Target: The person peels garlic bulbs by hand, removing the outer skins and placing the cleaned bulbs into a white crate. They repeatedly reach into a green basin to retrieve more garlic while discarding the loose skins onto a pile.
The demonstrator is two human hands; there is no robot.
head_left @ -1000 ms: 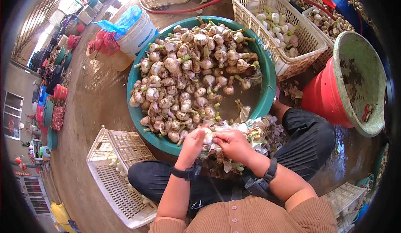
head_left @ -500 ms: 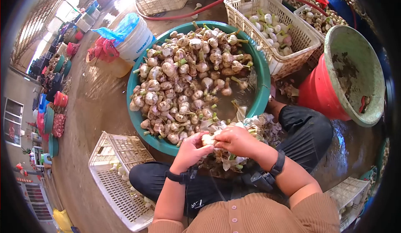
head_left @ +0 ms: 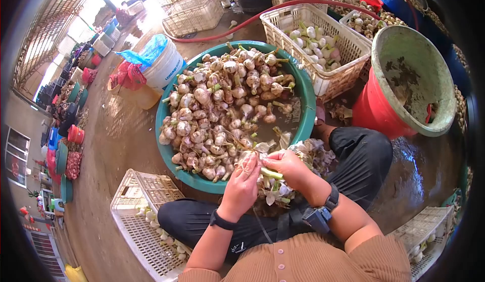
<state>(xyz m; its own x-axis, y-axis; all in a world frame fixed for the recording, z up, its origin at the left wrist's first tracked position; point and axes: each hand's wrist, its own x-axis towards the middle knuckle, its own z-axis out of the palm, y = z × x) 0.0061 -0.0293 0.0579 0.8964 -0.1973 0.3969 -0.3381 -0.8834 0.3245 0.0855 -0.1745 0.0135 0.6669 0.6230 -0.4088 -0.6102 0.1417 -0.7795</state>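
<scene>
My left hand (head_left: 243,181) is closed around a garlic bulb, its fingers covering most of it. The green stem (head_left: 272,173) sticks out to the right, below my right hand (head_left: 289,167). My right hand pinches at the top of the same garlic, thumb and fingers together, with a bit of skin or root at the fingertips. Both hands are over the near rim of a green tub (head_left: 305,100) heaped with dirty garlic bulbs (head_left: 207,110) in water. Peeled skins and leaves (head_left: 310,153) lie piled between the tub and my lap.
A white crate (head_left: 136,221) with cleaned garlic stands at my left knee, another crate (head_left: 323,70) beyond the tub. A red bucket (head_left: 371,105) is on the right, a white bucket (head_left: 164,67) at the upper left. A red hose (head_left: 222,35) crosses the floor behind.
The garlic has turned in my hands; its green stem now shows at the right. My left hand has moved slightly up and its fingers are straighter. The view has shifted a little.
</scene>
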